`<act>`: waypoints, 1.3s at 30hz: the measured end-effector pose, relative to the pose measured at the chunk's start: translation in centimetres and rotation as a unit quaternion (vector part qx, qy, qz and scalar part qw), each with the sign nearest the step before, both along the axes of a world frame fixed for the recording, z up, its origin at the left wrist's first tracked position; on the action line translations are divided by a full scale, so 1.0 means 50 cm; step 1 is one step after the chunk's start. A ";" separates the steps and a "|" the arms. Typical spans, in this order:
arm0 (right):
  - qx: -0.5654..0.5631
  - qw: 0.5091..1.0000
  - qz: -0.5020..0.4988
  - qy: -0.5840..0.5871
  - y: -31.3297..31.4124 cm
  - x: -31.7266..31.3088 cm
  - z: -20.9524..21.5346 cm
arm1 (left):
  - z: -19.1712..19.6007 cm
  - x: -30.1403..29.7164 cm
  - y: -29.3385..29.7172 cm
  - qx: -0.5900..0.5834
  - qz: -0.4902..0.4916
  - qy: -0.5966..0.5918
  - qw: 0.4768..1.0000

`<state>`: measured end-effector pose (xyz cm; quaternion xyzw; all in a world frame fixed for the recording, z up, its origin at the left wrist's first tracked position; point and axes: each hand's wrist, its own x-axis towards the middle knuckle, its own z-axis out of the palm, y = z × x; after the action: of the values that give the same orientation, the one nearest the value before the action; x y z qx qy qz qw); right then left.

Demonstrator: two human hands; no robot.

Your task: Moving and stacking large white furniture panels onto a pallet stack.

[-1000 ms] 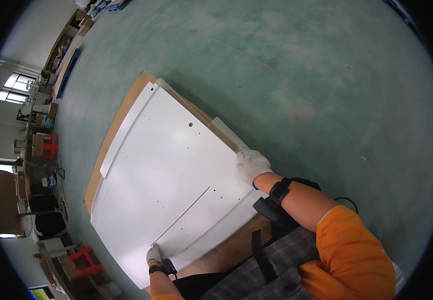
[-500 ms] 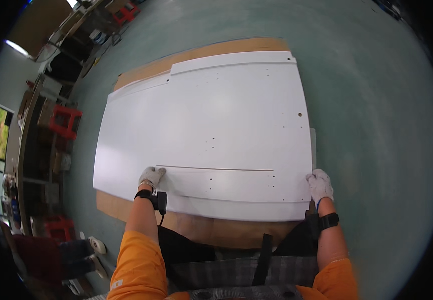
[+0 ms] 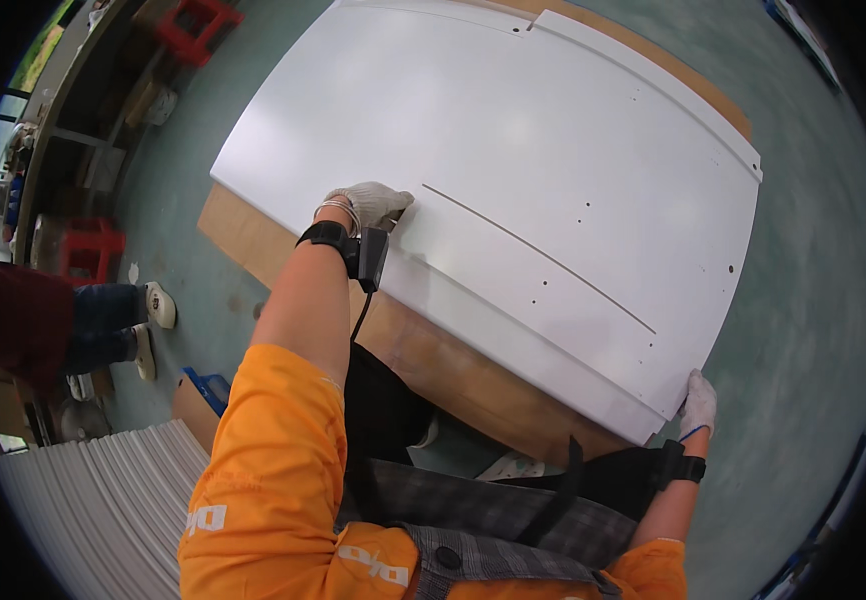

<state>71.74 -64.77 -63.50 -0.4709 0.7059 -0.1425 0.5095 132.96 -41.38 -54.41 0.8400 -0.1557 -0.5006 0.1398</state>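
A large white panel with a long thin slot and several small drilled holes lies flat before me, thinner strips along its near and far edges. My left hand, in a pale knit glove, rests over the panel just left of the slot's near-left end. Its fingers are curled together, and whatever may be between them is too small to make out. At the panel's right edge, close to the near corner, my right hand, also gloved, holds the edge; part of its fingers is hidden.
Brown cardboard lies under the panel. At lower left stands a stack of white boards, with a blue-handled object beside it. A person stands at the left near a red stool and shelving.
My view has swung left, so the panel appears turned and the stack of boards has come into sight. My left hand remains near the slot's end, my right at the panel's edge.
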 end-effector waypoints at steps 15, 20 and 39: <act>0.014 0.988 0.106 0.113 0.015 0.029 0.106 | 0.059 -0.032 -0.042 0.104 -0.285 -0.071 0.950; 0.136 0.967 0.216 -0.015 0.041 0.038 0.176 | 0.039 -0.004 0.026 -0.108 -0.064 0.141 0.982; 0.049 0.968 0.238 0.066 0.094 0.022 0.125 | 0.002 -0.038 0.022 0.036 -0.267 -0.138 0.953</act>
<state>72.85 -60.06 -57.27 -0.6081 0.6117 0.0483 0.5037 131.05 -40.27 -54.29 0.8331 -0.3738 -0.4042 -0.0524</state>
